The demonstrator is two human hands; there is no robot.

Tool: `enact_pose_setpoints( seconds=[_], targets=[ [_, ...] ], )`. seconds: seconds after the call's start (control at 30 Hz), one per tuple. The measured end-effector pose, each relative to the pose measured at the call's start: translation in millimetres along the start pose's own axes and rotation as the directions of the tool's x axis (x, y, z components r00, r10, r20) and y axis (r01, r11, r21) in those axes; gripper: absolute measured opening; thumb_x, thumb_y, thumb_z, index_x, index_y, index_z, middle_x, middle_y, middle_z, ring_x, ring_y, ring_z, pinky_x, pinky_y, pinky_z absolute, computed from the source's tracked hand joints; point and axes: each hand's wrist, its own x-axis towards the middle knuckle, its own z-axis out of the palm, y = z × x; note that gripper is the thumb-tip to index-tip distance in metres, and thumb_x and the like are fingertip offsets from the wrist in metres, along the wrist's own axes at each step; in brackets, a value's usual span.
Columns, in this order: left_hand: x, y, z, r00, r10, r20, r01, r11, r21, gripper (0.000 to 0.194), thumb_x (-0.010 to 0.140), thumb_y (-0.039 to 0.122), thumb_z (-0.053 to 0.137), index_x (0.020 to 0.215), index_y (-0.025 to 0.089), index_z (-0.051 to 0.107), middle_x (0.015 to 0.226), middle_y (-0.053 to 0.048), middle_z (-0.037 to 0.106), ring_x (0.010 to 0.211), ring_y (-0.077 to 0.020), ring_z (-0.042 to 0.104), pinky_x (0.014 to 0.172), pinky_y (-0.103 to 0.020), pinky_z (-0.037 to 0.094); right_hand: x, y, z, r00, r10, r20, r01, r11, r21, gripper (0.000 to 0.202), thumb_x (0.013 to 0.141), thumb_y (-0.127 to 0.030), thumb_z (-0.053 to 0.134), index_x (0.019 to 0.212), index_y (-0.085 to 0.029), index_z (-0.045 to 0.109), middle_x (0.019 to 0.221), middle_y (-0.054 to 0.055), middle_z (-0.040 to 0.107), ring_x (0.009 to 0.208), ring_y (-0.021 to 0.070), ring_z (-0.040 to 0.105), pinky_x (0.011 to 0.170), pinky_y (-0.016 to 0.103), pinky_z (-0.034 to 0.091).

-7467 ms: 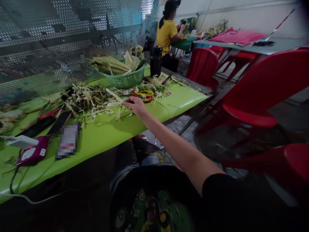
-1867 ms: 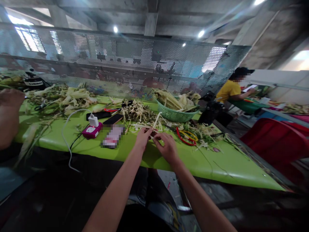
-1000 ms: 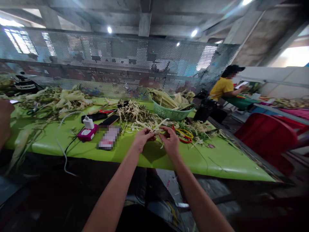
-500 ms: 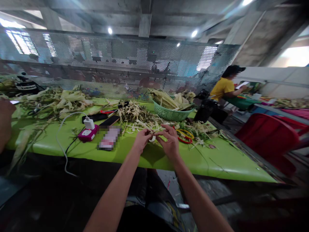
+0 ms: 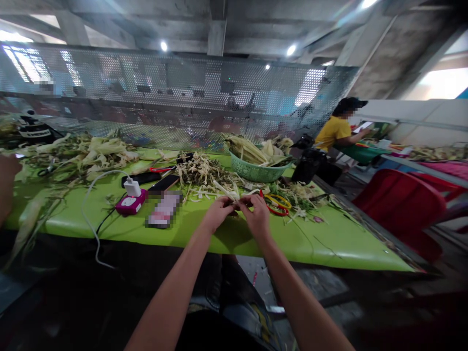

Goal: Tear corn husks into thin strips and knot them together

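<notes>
My left hand (image 5: 219, 211) and my right hand (image 5: 257, 209) meet above the front of the green-covered table (image 5: 153, 237). Fingers and thumbs of both are pinched together on pale corn husk strips (image 5: 231, 193), whose ends stick up past the fingertips. How the strips run between the fingers is hidden. Just right of my right hand lie tools with red and yellow handles (image 5: 278, 204). A heap of shredded, knotted-looking husk pieces (image 5: 201, 169) lies beyond my hands. Behind it on the right, a green plastic basket (image 5: 256, 171) holds larger husks (image 5: 248, 150).
To the left are a phone (image 5: 165, 209), a dark phone (image 5: 164, 183), and a purple power socket (image 5: 130, 201) with a white charger (image 5: 132, 186) and cable. A husk pile (image 5: 98, 153) lies farther left, near another person's arm (image 5: 6, 185). A red chair (image 5: 398, 204) stands right.
My fingers have drawn closer together on the strips, and my right fingers have curled in. The view has shifted slightly to the right.
</notes>
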Motion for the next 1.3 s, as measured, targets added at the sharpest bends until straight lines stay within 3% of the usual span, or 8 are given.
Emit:
enact_pose_setpoints(
  seconds=[0.1, 0.3, 0.47, 0.6, 0.87, 1.03, 1.2, 1.3],
  targets=[
    [0, 0, 0.0, 0.998, 0.026, 0.054, -0.030, 0.997, 0.076, 0.018, 0.066, 0.025, 0.072, 0.080, 0.014, 0.066, 0.078, -0.004, 0.065, 0.071, -0.0134, 0.058, 0.068, -0.025, 0.046, -2, -1, 0, 0.996, 0.088, -0.014, -0.087, 0.994, 0.067, 0.015, 0.081, -0.034, 0.060, 0.078, -0.020, 0.059, 0.076, 0.004, 0.061, 0.072, 0.0195, 0.055, 0.067, 0.033, 0.044],
    [4, -5, -4.0, 0.994, 0.100, 0.038, -0.106, 0.971, 0.216, 0.026, 0.067, 0.032, 0.073, 0.084, 0.013, 0.065, 0.077, -0.003, 0.065, 0.069, -0.0123, 0.056, 0.067, -0.024, 0.044, -2, -5, 1, 0.979, 0.201, 0.021, -0.200, 0.948, 0.246, 0.019, 0.079, -0.037, 0.062, 0.076, -0.019, 0.055, 0.069, 0.000, 0.058, 0.062, 0.0151, 0.053, 0.061, 0.028, 0.044],
    [6, -6, -6.9, 0.994, 0.074, -0.081, -0.064, 0.990, 0.126, 0.030, 0.068, 0.040, 0.071, 0.080, 0.014, 0.061, 0.073, -0.001, 0.059, 0.063, -0.0105, 0.054, 0.062, -0.024, 0.046, -2, -7, 3, 0.992, 0.124, 0.026, -0.126, 0.960, 0.251, 0.012, 0.078, -0.030, 0.063, 0.080, -0.019, 0.062, 0.076, 0.002, 0.064, 0.069, 0.0165, 0.057, 0.067, 0.030, 0.046],
    [4, -3, -4.8, 0.992, 0.058, -0.109, -0.051, 0.997, 0.061, 0.029, 0.069, 0.039, 0.069, 0.081, 0.014, 0.059, 0.073, -0.001, 0.059, 0.063, -0.0096, 0.054, 0.061, -0.023, 0.046, -3, -7, 5, 0.995, 0.089, 0.043, -0.097, 0.964, 0.246, 0.006, 0.076, -0.025, 0.063, 0.078, -0.020, 0.063, 0.075, 0.002, 0.065, 0.069, 0.0170, 0.058, 0.068, 0.030, 0.046],
    [1, 1, -3.6, 0.990, 0.057, -0.129, -0.045, 0.995, 0.092, 0.024, 0.074, 0.039, 0.061, 0.074, 0.016, 0.054, 0.061, 0.004, 0.048, 0.054, -0.0078, 0.046, 0.057, -0.022, 0.042, -1, 1, 4, 0.948, 0.271, 0.166, -0.315, 0.864, 0.393, 0.026, 0.077, -0.041, 0.065, 0.085, -0.017, 0.068, 0.078, 0.005, 0.070, 0.070, 0.0185, 0.061, 0.066, 0.031, 0.048],
    [4, -5, -8.5, 0.992, 0.069, -0.110, -0.034, 0.955, 0.294, 0.022, 0.077, 0.037, 0.057, 0.069, 0.017, 0.051, 0.060, 0.004, 0.046, 0.054, -0.0087, 0.045, 0.055, -0.022, 0.039, -2, -2, 3, 0.981, 0.192, 0.036, -0.191, 0.907, 0.376, 0.025, 0.077, -0.041, 0.067, 0.085, -0.019, 0.070, 0.086, 0.006, 0.072, 0.079, 0.0207, 0.065, 0.073, 0.034, 0.050],
    [5, -8, -10.7, 0.986, 0.158, -0.045, -0.103, 0.804, 0.585, 0.018, 0.081, 0.031, 0.053, 0.070, 0.017, 0.054, 0.065, 0.002, 0.053, 0.063, -0.0112, 0.048, 0.060, -0.022, 0.037, -3, -11, 1, 1.000, 0.009, -0.020, -0.004, 0.972, 0.236, 0.013, 0.079, -0.033, 0.067, 0.079, -0.021, 0.071, 0.081, 0.005, 0.071, 0.077, 0.0210, 0.064, 0.070, 0.034, 0.050],
    [2, -6, -6.8, 0.984, 0.175, -0.020, -0.113, 0.715, 0.690, 0.013, 0.081, 0.027, 0.050, 0.074, 0.018, 0.056, 0.073, 0.000, 0.058, 0.069, -0.0132, 0.051, 0.066, -0.024, 0.038, -3, -11, 2, 1.000, -0.013, -0.014, 0.015, 0.980, 0.199, 0.011, 0.078, -0.032, 0.066, 0.078, -0.022, 0.071, 0.080, 0.006, 0.071, 0.078, 0.0218, 0.064, 0.073, 0.036, 0.050]
  ],
)
